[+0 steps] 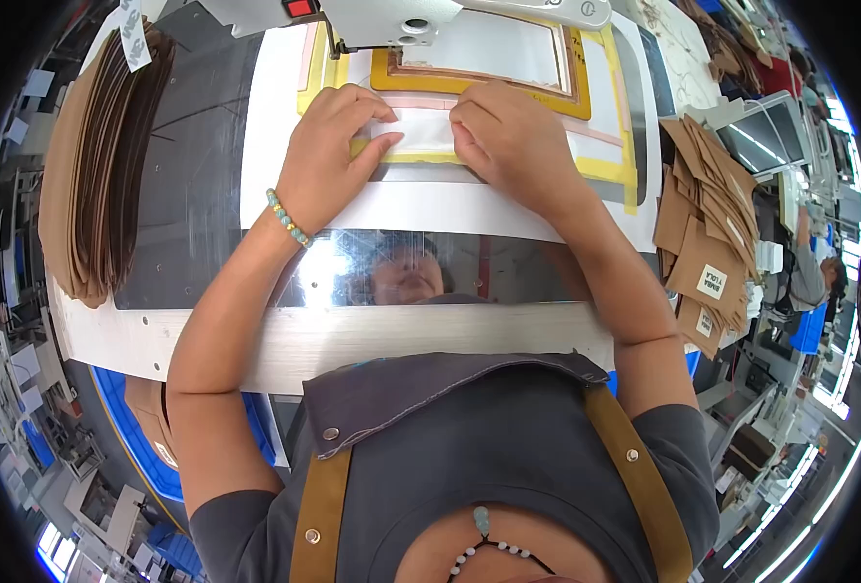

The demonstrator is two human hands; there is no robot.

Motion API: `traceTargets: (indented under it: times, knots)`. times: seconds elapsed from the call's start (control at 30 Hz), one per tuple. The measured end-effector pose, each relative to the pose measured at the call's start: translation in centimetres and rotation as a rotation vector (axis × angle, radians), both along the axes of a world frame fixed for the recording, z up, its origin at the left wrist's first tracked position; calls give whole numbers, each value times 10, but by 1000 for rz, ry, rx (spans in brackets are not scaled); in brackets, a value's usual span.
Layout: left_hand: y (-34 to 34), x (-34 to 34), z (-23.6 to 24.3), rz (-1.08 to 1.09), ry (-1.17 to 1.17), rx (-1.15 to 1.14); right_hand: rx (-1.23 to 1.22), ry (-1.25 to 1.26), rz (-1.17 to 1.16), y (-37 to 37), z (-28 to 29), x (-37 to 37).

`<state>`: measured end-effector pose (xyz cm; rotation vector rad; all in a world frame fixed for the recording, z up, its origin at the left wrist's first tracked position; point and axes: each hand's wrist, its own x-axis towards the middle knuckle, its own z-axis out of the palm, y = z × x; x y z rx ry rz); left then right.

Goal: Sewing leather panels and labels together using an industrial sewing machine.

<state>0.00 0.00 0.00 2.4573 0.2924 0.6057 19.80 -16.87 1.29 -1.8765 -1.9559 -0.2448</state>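
- Head view: with left hand [330,146] half open at white strip [423,133].
- With right hand [513,141] curled; cannot tell grip.
- Showing printed label [711,282] near table's [430,340] right edge.

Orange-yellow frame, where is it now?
Head view, top, right of centre: the orange-yellow frame lies below the white machine in the picture, its near edge partly hidden by the right hand.

White labels [711,282] printed with black capitals sit on two brown panels [691,251] in the pile [717,180] at right.
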Motion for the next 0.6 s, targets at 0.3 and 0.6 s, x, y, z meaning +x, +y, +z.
traceTargets:
  times: [0.3,0.6]
  knots:
    - [-10,1,1,69,-182,-266,1,520,-60,-7,19,-2]
    - [-27,5,23,-12,-135,-818,-308,1036,43,-14,50,-5]
